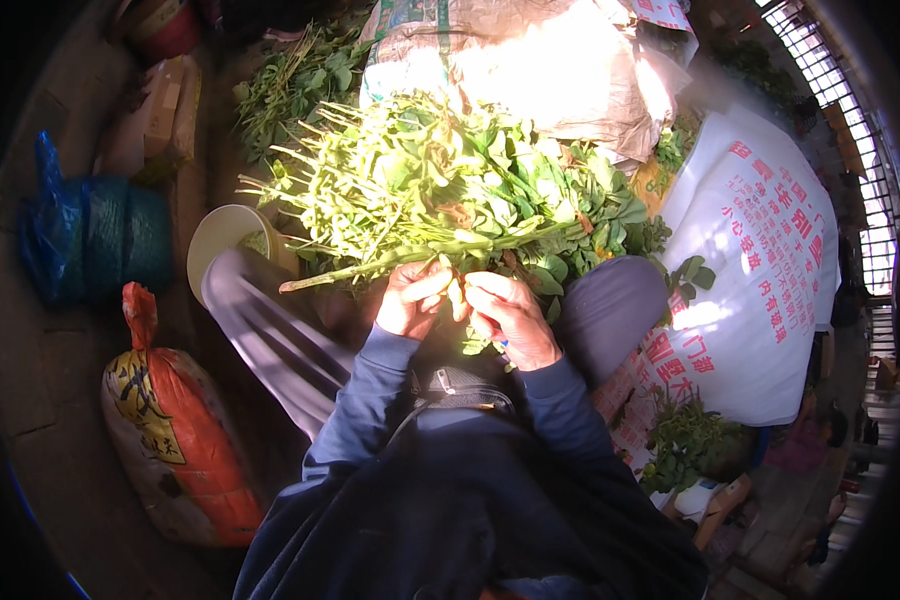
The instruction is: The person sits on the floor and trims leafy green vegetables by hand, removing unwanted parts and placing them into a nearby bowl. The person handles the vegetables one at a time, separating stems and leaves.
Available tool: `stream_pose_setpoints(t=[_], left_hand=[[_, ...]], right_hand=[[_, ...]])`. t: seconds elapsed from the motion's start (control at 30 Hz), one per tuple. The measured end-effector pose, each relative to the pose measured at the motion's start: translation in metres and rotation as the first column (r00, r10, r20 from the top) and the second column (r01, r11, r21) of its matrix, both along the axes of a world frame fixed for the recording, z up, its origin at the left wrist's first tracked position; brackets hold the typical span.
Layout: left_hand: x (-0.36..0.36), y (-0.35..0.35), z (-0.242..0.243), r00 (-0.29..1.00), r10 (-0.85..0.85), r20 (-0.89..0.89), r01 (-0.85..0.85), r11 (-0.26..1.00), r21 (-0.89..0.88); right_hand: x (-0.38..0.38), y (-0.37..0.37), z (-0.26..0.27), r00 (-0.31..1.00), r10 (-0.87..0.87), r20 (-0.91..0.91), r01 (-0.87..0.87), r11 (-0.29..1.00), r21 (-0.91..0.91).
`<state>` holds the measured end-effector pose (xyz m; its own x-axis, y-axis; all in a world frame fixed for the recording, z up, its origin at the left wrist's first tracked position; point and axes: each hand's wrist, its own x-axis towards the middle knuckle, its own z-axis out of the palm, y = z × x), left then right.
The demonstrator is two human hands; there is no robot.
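Note:
A heap of cut leafy bean plants (420,172), probably soybeans, lies before my knees. One thick green stalk (345,274) crosses its near edge, its cut brown end pointing left. My left hand (411,300) is closed at this stalk, its thumb and fingers pinched together. My right hand (511,315) has its thumb and forefinger together at a yellow-green pod (457,298) that hangs between both hands. The curled fingers hide exactly where each grip lies. Beside my left knee stands a pale bucket (221,232) with some green content showing inside.
A woven sack (532,67) lies behind the heap in bright sunlight. White printed plastic sheeting (750,285) spreads at the right. On the left are an orange and yellow sack (187,450) and a blue plastic bag (97,232). More plants (300,90) lie at upper left.

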<state>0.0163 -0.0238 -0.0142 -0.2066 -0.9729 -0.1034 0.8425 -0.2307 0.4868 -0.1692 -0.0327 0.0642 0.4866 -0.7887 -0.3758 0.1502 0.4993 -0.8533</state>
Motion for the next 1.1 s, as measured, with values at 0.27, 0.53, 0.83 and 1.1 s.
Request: stream_pose_setpoints(t=[0.27,0.53,0.83,1.1], left_hand=[[-0.005,0.006,0.045,0.884,0.051,0.464,-0.059,0.998,0.001],[-0.010,0.011,0.036,0.948,0.116,0.296,-0.097,0.992,-0.079],[-0.027,0.013,0.017,0.936,0.235,0.262,-0.264,0.961,0.081],[-0.033,0.011,-0.006,0.930,0.341,0.137,-0.344,0.939,0.004]], right_hand=[[-0.008,0.000,0.004,0.983,0.031,-0.180,-0.076,0.965,-0.252],[-0.013,-0.001,0.001,0.998,0.005,-0.068,-0.011,0.996,-0.089],[-0.002,0.008,0.007,0.990,-0.118,-0.079,0.116,0.993,-0.030],[0.011,0.008,-0.011,0.952,-0.193,-0.236,0.062,0.881,-0.469]])
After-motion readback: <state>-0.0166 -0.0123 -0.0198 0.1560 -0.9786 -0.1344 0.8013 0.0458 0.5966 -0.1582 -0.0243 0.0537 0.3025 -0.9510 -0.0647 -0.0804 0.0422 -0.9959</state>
